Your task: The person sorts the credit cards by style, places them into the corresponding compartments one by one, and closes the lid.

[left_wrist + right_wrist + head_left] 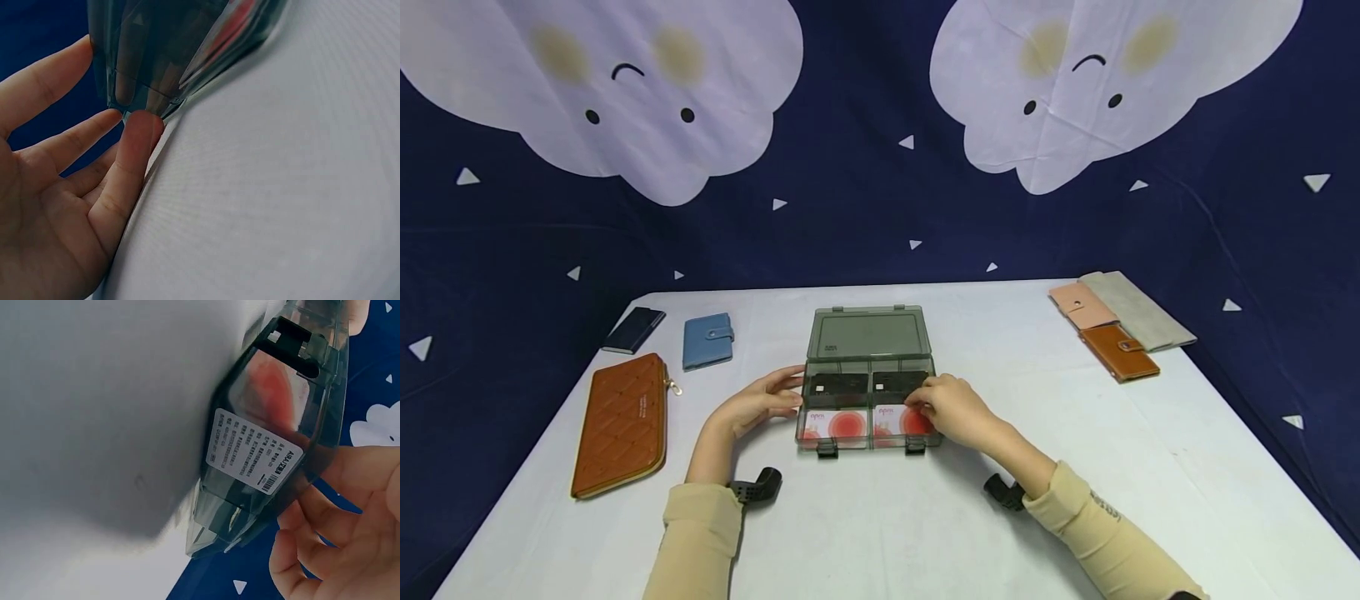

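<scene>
A clear grey-green plastic box (869, 327) lies with its lid swung back. Two black cards (841, 384) fill its rear compartments. Red-and-white cards (837, 423) lie in the front left and front right compartments. My left hand (766, 397) touches the left wall with extended fingertips, also seen in the left wrist view. At the right wall, my right hand (953, 407) reaches over the rim, its fingertips at the front right card. In the right wrist view its other fingers (306, 531) bend outside the box; whether it pinches the card is hidden.
To the left lie a brown quilted zip wallet (623, 425), a blue snap wallet (707, 341) and a dark thin wallet (634, 330). At the back right are a pink wallet (1082, 305), a brown snap wallet (1118, 353) and a grey flat piece (1138, 312).
</scene>
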Demonstrator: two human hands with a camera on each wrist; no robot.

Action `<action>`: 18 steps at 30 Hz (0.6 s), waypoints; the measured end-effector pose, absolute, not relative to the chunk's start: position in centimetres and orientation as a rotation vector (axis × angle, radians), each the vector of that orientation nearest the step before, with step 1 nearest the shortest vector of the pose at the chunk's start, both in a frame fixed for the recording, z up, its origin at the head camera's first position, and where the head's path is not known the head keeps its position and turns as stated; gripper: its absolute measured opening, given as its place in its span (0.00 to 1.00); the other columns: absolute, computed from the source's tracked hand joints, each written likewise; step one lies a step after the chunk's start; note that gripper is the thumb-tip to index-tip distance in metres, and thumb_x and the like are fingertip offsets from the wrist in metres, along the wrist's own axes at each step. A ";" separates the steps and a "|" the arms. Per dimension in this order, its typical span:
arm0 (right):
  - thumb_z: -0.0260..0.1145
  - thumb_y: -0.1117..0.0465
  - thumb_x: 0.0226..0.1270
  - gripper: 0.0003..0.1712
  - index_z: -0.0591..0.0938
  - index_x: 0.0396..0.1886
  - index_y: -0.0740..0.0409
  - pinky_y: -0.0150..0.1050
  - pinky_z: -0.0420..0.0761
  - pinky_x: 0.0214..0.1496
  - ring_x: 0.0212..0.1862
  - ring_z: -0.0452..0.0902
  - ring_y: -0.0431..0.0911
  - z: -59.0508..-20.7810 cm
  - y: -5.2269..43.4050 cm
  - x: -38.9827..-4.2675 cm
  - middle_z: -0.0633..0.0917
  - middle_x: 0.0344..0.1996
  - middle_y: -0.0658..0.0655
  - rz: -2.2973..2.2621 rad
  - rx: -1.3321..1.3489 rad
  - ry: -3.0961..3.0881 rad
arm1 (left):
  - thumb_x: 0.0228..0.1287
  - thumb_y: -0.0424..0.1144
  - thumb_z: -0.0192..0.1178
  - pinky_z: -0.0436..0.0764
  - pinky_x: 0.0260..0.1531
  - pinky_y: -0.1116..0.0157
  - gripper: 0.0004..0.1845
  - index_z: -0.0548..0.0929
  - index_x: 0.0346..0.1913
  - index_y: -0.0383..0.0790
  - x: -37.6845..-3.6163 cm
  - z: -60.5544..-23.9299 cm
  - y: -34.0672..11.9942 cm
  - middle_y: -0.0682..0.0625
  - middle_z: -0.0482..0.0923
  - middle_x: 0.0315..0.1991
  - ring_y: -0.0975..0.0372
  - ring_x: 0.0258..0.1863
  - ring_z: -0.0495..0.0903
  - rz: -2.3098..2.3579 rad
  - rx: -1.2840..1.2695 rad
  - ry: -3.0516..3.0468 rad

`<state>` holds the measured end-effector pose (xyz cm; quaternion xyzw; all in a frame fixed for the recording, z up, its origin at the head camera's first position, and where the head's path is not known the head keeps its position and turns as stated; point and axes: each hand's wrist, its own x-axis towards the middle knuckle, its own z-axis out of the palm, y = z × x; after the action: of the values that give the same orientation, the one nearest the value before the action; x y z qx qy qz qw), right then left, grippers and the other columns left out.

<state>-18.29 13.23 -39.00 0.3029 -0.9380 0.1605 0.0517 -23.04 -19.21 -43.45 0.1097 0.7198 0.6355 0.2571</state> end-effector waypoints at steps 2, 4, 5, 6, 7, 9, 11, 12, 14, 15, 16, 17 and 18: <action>0.63 0.70 0.57 0.10 0.86 0.35 0.57 0.43 0.77 0.36 0.34 0.78 0.48 -38.8 13.2 -18.5 0.85 0.29 0.54 0.495 0.895 -2.855 | 0.59 0.31 0.57 0.75 0.48 0.64 0.41 0.47 0.71 0.31 -23.0 -43.5 -19.2 0.31 0.47 0.69 0.63 0.48 0.72 1.726 0.304 1.950; 0.62 0.69 0.57 0.09 0.86 0.35 0.57 0.43 0.77 0.36 0.33 0.78 0.47 -38.5 13.3 -19.0 0.86 0.31 0.53 0.544 0.831 -2.858 | 0.59 0.31 0.57 0.75 0.48 0.64 0.41 0.47 0.71 0.31 -23.0 -43.6 -19.2 0.31 0.47 0.69 0.63 0.48 0.72 1.728 0.307 1.946; 0.62 0.68 0.58 0.09 0.86 0.35 0.57 0.43 0.77 0.36 0.33 0.78 0.46 -38.3 13.3 -19.4 0.86 0.32 0.54 0.589 0.787 -2.861 | 0.59 0.31 0.57 0.75 0.48 0.64 0.41 0.47 0.71 0.31 -23.0 -43.6 -19.2 0.31 0.47 0.69 0.63 0.48 0.72 1.728 0.307 1.946; 0.61 0.68 0.59 0.08 0.86 0.36 0.57 0.42 0.76 0.36 0.33 0.78 0.45 -38.1 13.4 -19.9 0.86 0.33 0.54 0.641 0.737 -2.865 | 0.59 0.31 0.57 0.75 0.48 0.64 0.41 0.47 0.71 0.31 -23.0 -43.6 -19.2 0.31 0.47 0.69 0.63 0.48 0.71 1.727 0.307 1.945; 0.61 0.67 0.60 0.09 0.85 0.37 0.58 0.41 0.76 0.35 0.33 0.77 0.45 -37.9 13.5 -20.5 0.86 0.34 0.54 0.702 0.689 -2.869 | 0.59 0.31 0.57 0.75 0.48 0.64 0.41 0.47 0.71 0.31 -23.0 -43.6 -19.2 0.30 0.47 0.69 0.63 0.48 0.72 1.726 0.308 1.946; 0.60 0.66 0.61 0.10 0.84 0.41 0.59 0.42 0.76 0.36 0.35 0.77 0.47 -37.8 13.8 -22.1 0.85 0.37 0.57 0.836 0.589 -2.881 | 0.59 0.31 0.57 0.75 0.48 0.64 0.41 0.47 0.71 0.31 -23.0 -43.6 -19.2 0.31 0.47 0.69 0.63 0.48 0.72 1.722 0.301 1.951; 0.60 0.65 0.62 0.14 0.80 0.48 0.62 0.45 0.77 0.40 0.41 0.78 0.52 -37.9 14.2 -24.1 0.82 0.42 0.62 0.986 0.489 -2.922 | 0.59 0.31 0.57 0.75 0.48 0.64 0.41 0.47 0.71 0.31 -23.0 -43.6 -19.3 0.30 0.47 0.69 0.62 0.48 0.72 1.718 0.296 1.957; 0.59 0.64 0.63 0.17 0.77 0.52 0.62 0.46 0.77 0.42 0.44 0.77 0.54 -38.1 14.4 -25.2 0.80 0.45 0.64 1.067 0.467 -2.938 | 0.59 0.31 0.57 0.75 0.48 0.64 0.41 0.47 0.71 0.31 -23.0 -43.6 -19.3 0.30 0.47 0.69 0.62 0.49 0.72 1.717 0.296 1.958; 0.59 0.61 0.65 0.25 0.70 0.61 0.62 0.47 0.76 0.45 0.46 0.75 0.55 -38.7 14.8 -27.1 0.76 0.51 0.66 1.252 0.421 -2.985 | 0.59 0.31 0.57 0.75 0.48 0.64 0.41 0.47 0.71 0.31 -23.0 -43.5 -19.3 0.30 0.47 0.69 0.61 0.49 0.71 1.716 0.296 1.958; 0.59 0.59 0.64 0.29 0.66 0.64 0.63 0.46 0.76 0.44 0.44 0.75 0.54 -40.2 15.4 -29.0 0.76 0.51 0.67 1.357 0.395 -2.998 | 0.59 0.31 0.57 0.75 0.48 0.63 0.41 0.47 0.71 0.31 -23.0 -43.5 -19.3 0.30 0.47 0.69 0.61 0.50 0.71 1.717 0.297 1.957; 0.59 0.57 0.64 0.33 0.62 0.66 0.62 0.44 0.77 0.42 0.42 0.75 0.52 -41.8 15.9 -31.0 0.76 0.49 0.66 1.456 0.355 -3.019 | 0.59 0.31 0.57 0.75 0.48 0.63 0.41 0.47 0.71 0.31 -23.0 -43.5 -19.3 0.30 0.48 0.69 0.61 0.50 0.71 1.717 0.300 1.954; 0.61 0.56 0.63 0.36 0.59 0.68 0.60 0.42 0.77 0.39 0.38 0.75 0.49 -43.8 16.6 -33.2 0.76 0.46 0.65 1.581 0.320 -3.019 | 0.59 0.31 0.57 0.75 0.48 0.63 0.41 0.47 0.71 0.32 -23.0 -43.4 -19.2 0.30 0.48 0.69 0.60 0.51 0.70 1.718 0.301 1.952; 0.62 0.56 0.61 0.39 0.57 0.69 0.59 0.40 0.78 0.35 0.33 0.74 0.47 -45.8 17.2 -35.2 0.77 0.42 0.63 1.704 0.304 -3.001 | 0.59 0.32 0.57 0.75 0.49 0.63 0.41 0.47 0.71 0.32 -23.1 -43.4 -19.2 0.30 0.48 0.69 0.60 0.51 0.70 1.718 0.307 1.950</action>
<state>-35.20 17.21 -45.77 0.0867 -0.8549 0.4855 -0.1610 -23.06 -19.19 -43.37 0.1132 0.7198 0.6339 0.2594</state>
